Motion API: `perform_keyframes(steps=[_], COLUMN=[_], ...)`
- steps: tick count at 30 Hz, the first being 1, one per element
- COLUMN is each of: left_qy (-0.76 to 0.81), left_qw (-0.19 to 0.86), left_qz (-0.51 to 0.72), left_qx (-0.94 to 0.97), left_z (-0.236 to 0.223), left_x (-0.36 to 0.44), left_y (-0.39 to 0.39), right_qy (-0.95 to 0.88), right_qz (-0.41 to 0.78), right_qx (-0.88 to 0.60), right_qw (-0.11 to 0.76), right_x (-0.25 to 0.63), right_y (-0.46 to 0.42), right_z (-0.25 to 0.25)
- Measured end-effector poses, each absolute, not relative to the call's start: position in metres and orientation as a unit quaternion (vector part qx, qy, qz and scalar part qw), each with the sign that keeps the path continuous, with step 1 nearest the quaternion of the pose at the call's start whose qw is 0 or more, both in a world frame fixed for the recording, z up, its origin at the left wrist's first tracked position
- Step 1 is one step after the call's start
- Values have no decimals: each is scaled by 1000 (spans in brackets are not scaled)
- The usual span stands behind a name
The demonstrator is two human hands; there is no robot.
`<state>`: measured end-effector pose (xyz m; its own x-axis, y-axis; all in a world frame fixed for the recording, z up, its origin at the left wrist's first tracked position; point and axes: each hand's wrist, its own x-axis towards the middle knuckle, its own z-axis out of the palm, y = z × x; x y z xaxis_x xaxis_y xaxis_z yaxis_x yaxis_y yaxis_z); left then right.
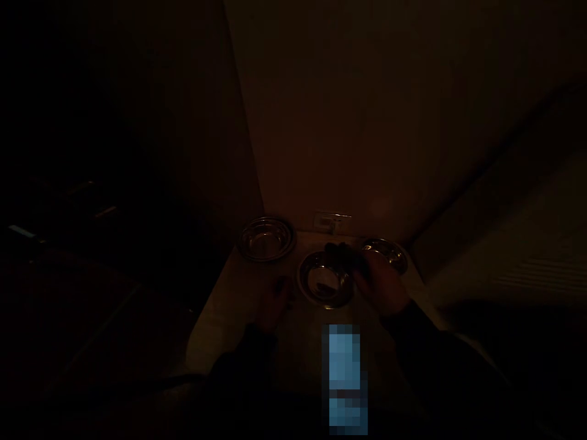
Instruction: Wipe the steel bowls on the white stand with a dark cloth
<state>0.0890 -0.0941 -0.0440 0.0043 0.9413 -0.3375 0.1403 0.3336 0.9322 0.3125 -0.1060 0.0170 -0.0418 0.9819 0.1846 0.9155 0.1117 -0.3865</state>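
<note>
The scene is very dark. Three shiny metal bowls stand on a pale table (229, 318): one at the back left (266, 239), one in the middle (323, 280), one at the right (387, 252). My right hand (378, 281) is closed round a dark object I cannot make out (342, 253), held over the middle bowl's far rim. My left hand (275, 299) rests on the table just left of the middle bowl; its fingers look curled, but the dark hides what they hold, if anything.
A glowing blue screen (346, 379) lies on the table near me, between my arms. A small shiny fitting (332, 221) sits at the wall behind the bowls. Walls close in behind and to the left; the table edge drops off at left.
</note>
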Motion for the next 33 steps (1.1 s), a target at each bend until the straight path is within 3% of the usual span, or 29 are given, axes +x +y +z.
perform_keyframes(steps=[4, 7, 14, 20, 29, 33], left_qy=[602, 589, 561, 570, 575, 586], left_qw=[569, 563, 626, 550, 549, 570], left_qz=[341, 345, 351, 398, 399, 385], left_qx=[445, 466, 413, 463, 457, 429], left_z=[-57, -62, -75, -79, -74, -75], left_x=[105, 114, 117, 117, 118, 119], left_y=[-86, -86, -84, -82, -87, -85], right_qy=[-797, -781, -807, -860, -731, -772], right_qz=[5, 47, 147, 242, 91, 119], right_qx=[-604, -620, -572, -448, -672, -621], right_qw=[9, -57, 7, 2, -81, -59], right_x=[286, 270, 261, 265, 250, 250], right_y=[-87, -77, -64, -69, -56, -56], right_z=[-5, -27, -43, -45, -39, -39])
